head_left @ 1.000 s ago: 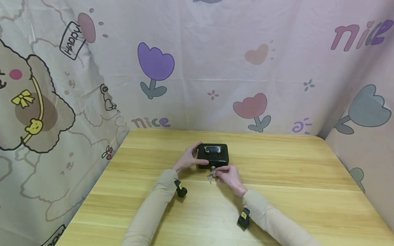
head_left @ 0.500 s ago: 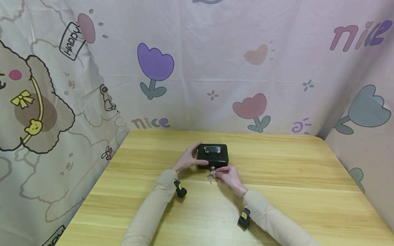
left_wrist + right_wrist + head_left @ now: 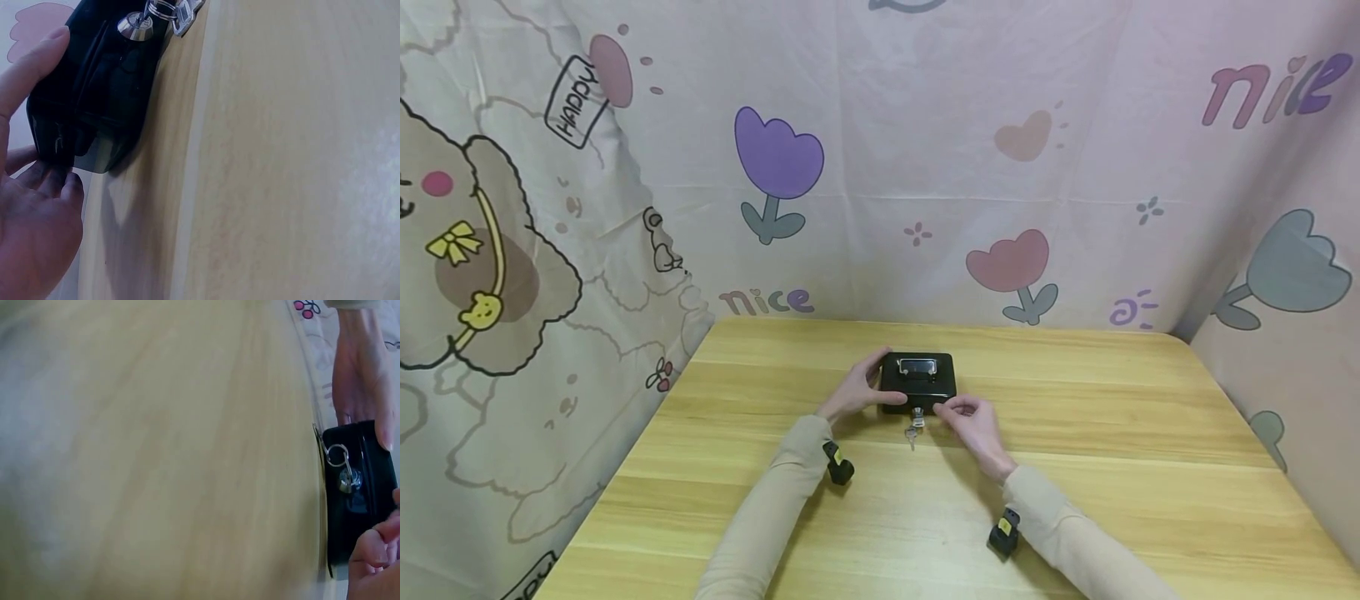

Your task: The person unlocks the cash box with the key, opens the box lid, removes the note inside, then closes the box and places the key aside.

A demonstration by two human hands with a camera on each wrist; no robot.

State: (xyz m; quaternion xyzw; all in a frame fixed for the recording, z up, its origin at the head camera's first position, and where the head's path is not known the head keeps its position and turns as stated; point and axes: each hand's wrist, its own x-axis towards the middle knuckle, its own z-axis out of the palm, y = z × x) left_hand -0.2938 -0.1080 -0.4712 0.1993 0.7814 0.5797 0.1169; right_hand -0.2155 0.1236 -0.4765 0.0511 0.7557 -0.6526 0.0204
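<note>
A small black cash box point(image 3: 917, 390) with a silver handle point(image 3: 918, 367) on its lid sits on the table, its lid down. My left hand point(image 3: 855, 392) grips its left end, thumb along the front of the lid and fingers around the side, as the left wrist view also shows. In the front is a round silver lock point(image 3: 135, 27) with a key in it. From that key hangs a ring point(image 3: 337, 455) with a second key point(image 3: 912, 434). My right hand point(image 3: 976, 425) is off the keys, its loosely bent fingers right at the box's front right corner.
The wooden table point(image 3: 1112, 417) reaches back to a patterned cloth point(image 3: 887, 167), which also hangs along the left and right sides. Small black cameras point(image 3: 1004, 533) are strapped at both wrists.
My right hand has let go of the key in the lock and moved right to the box's front right corner. The left hand keeps its grip; the box stays in place.
</note>
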